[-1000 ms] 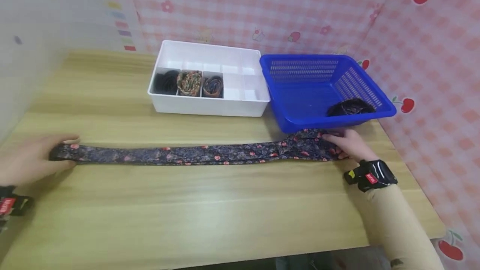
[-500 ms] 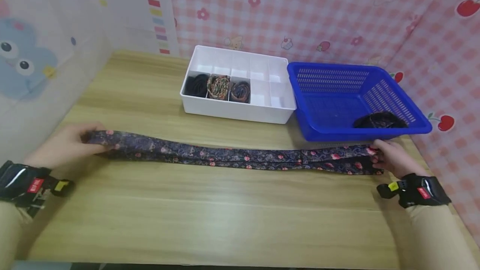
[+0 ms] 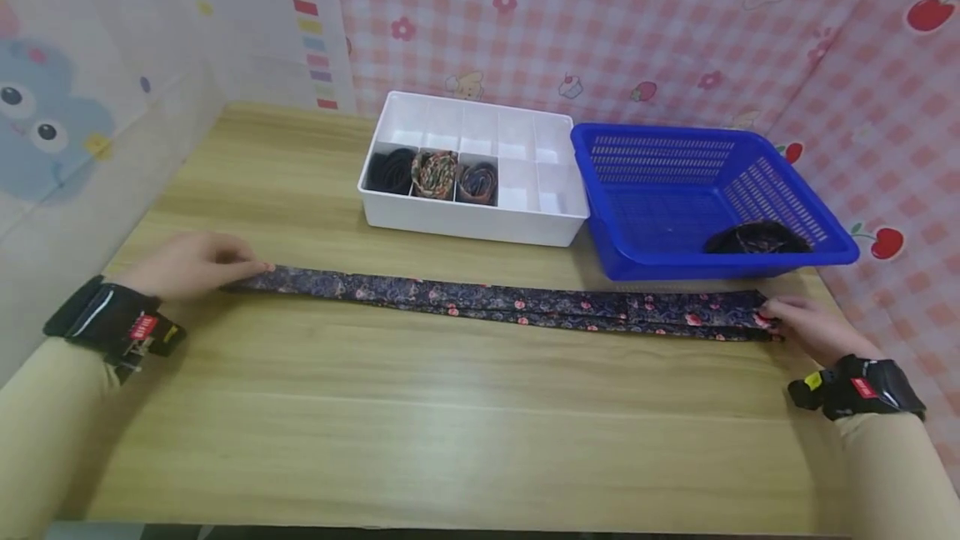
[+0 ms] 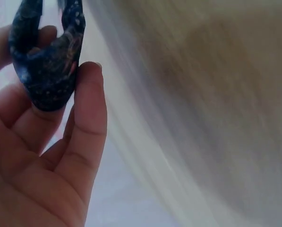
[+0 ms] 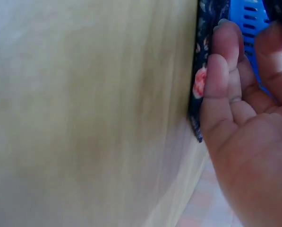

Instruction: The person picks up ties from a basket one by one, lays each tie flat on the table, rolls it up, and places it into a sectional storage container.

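A dark necktie [image 3: 480,300] with pink flowers lies stretched out lengthwise across the wooden table. It looks doubled, with one layer showing beneath the other towards the right. At its left end my left hand [image 3: 191,263] pinches the tie between thumb and fingers; the left wrist view shows the folded loop [image 4: 51,82] there. My right hand [image 3: 810,327] grips the right end, below the blue basket. In the right wrist view the fingers [image 5: 216,78] press against the floral cloth [image 5: 200,82], and part of the grip is out of frame.
Behind the tie stands a white divided box [image 3: 472,223] with several compartments; three in the front row hold rolled fabric pieces [image 3: 433,175]. Touching its right side, a blue basket [image 3: 720,261] contains a dark bundle [image 3: 757,237]. Patterned walls [image 3: 465,15] enclose the back and sides.
The tie has been pulled straighter and flatter, its left end lowered to the table. My left hand has moved right, my right hand slightly right. The head view has shifted.
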Demonstrator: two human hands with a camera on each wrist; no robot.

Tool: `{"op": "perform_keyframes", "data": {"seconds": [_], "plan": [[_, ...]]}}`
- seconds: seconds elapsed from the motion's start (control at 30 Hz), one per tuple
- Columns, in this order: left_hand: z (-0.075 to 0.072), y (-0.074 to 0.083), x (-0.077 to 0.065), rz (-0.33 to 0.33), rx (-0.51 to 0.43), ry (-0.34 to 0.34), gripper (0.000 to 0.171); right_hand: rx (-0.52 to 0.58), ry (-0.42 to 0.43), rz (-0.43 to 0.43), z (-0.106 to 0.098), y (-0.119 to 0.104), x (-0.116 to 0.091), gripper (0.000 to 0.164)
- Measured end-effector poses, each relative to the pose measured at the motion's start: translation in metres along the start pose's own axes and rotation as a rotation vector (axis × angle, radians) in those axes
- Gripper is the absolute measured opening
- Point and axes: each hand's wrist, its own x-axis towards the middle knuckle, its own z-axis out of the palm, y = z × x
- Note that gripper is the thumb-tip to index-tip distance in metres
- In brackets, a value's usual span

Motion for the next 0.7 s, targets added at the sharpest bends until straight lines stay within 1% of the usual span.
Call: {"op": "perform_keyframes", "data": {"seconds": [0.07,0.2,0.23,0.27,0.33,0.37,0.43,0.53,0.6,0.67,0.7], "plan": [[0.002,0.002,0.001,0.016,0.012,0.007,0.023,-0.178,0.037,-0.038,0.001,-0.003,-0.001,0.028],[0.005,0.003,-0.002,0.065,0.007,0.045,0.005,-0.605,0.123,-0.103,0.011,-0.013,-0.001,0.022],[0.006,0.003,-0.002,0.081,0.007,0.053,0.004,-0.682,0.142,-0.128,0.013,-0.016,0.001,0.02],[0.006,0.002,-0.003,0.098,0.009,0.061,0.006,-0.728,0.147,-0.143,0.016,-0.019,0.002,0.018],[0.008,0.002,-0.003,0.116,0.022,0.08,0.008,-0.768,0.157,-0.156,0.021,-0.025,0.004,0.016],[0.008,0.002,-0.004,0.112,0.021,0.087,0.011,-0.793,0.166,-0.163,0.023,-0.028,0.003,0.016],[0.008,0.002,-0.006,0.061,0.011,0.08,0.026,-0.843,0.191,-0.178,0.027,-0.037,-0.001,0.015],[0.005,0.0,-0.01,-0.045,-0.027,0.034,0.046,-0.939,0.201,-0.224,0.043,-0.057,-0.01,0.016],[0.003,-0.002,-0.013,-0.093,-0.042,0.006,0.05,-0.969,0.159,-0.248,0.064,-0.078,-0.013,0.016],[0.002,-0.004,-0.014,-0.097,-0.042,0.003,0.045,-0.959,0.076,-0.302,0.093,-0.1,-0.012,0.013],[0.003,-0.004,-0.013,-0.097,-0.05,0.012,0.043,-0.944,0.022,-0.338,0.111,-0.111,-0.009,0.011]]}}
